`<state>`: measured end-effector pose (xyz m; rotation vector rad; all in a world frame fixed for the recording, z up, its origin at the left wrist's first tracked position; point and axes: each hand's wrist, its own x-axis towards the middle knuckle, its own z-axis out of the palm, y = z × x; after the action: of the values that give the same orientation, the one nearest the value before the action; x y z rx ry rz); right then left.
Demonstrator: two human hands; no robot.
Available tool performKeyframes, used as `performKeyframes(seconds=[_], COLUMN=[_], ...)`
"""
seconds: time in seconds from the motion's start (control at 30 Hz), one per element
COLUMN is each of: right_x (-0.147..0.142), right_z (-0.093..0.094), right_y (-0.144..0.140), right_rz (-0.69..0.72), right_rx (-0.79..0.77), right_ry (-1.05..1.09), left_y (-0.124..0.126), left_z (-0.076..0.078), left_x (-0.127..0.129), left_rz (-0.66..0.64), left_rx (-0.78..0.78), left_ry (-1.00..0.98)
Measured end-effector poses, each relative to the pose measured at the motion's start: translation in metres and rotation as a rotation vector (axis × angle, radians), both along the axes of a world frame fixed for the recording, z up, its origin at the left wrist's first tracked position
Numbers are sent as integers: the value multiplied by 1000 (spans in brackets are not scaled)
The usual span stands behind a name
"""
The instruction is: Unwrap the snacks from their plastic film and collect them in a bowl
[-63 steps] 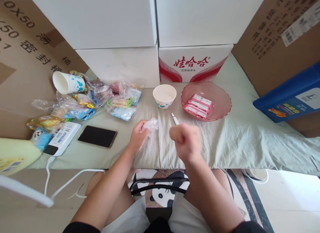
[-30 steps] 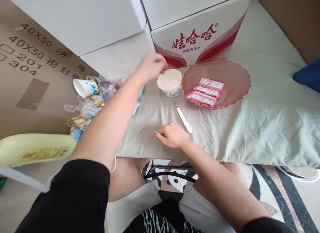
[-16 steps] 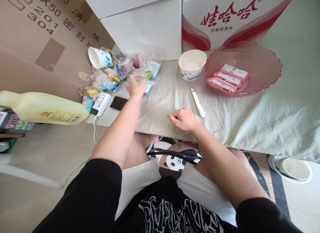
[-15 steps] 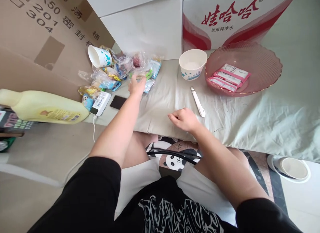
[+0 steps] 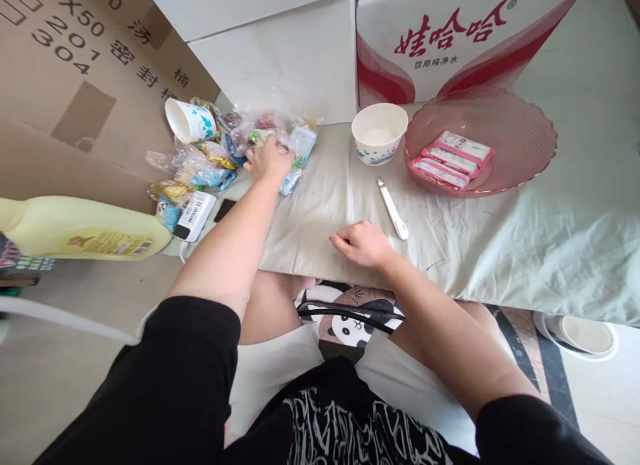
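My left hand [image 5: 270, 160] is down in a heap of crinkled plastic wrappers [image 5: 240, 128], its fingers curled over clear and green plastic; the fingertips are partly hidden. A light blue packet [image 5: 303, 142] lies just right of that hand. My right hand [image 5: 363, 244] rests on the cloth in a loose fist, with nothing visible in it. Beyond it lies a white-handled peeling knife [image 5: 393, 208]. Behind the knife stands an upright paper bowl [image 5: 379, 135]. To the right, a pink scalloped bowl [image 5: 530, 135] holds several pink-and-white packets [image 5: 457, 158].
A paper cup [image 5: 190, 120] lies tipped on the heap. A white power bank [image 5: 195, 216], a dark phone [image 5: 224, 210] and a yellow bottle [image 5: 90, 228] are at the left. A brown carton [image 5: 65, 158] and white boxes [image 5: 280, 65] stand behind. Pale cloth [image 5: 550, 252] covers the table.
My left hand has shifted slightly left within the heap, and some wrappers have moved with it. The right hand stays in its loose fist. The camera view has tilted slightly.
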<state>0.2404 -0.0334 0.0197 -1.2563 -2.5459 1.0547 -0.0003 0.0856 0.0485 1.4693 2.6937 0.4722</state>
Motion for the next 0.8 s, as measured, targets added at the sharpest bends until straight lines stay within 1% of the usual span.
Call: performKeyframes(seconds=[0.1, 0.17, 0.23, 0.3, 0.37, 0.43, 0.53, 0.6, 0.7, 0.77, 0.8], right_x=[1, 3, 4, 4, 5, 6, 7, 7, 9, 9, 9], right_z=[-1, 0, 0, 0, 1, 1, 0, -2, -4, -5, -6], right_y=[-1, -2, -2, -3, -3, -3, -2, 0, 4, 5, 5], right_rz=[-1, -10, -14, -14, -15, -22, -73, -155, -299, -345, -345], right_rx=[-13, -15, -8, -4, -4, -5, 4, 20, 27, 15, 9], right_ry=[-3, -11, -15, -16, -11, 9, 75, 134, 193, 203, 204], left_y=[-9, -9, -6, -2, -1, -6, -25, -41, -62, -67, -66], left_z=[8, 13, 16, 20, 25, 30, 37, 37, 30, 23, 19], left_x=[18, 26, 28, 28, 28, 32, 52, 70, 92, 96, 95], left_rz=[-96, -132, -159, -183, -198, -209, -235, -242, -279, -330, -357], left_rx=[3, -20, -48, -43, 2, 72, 165, 228, 305, 312, 309], left_ry=[81, 126, 114, 37, -47, -87, -108, -119, -120, -131, -149])
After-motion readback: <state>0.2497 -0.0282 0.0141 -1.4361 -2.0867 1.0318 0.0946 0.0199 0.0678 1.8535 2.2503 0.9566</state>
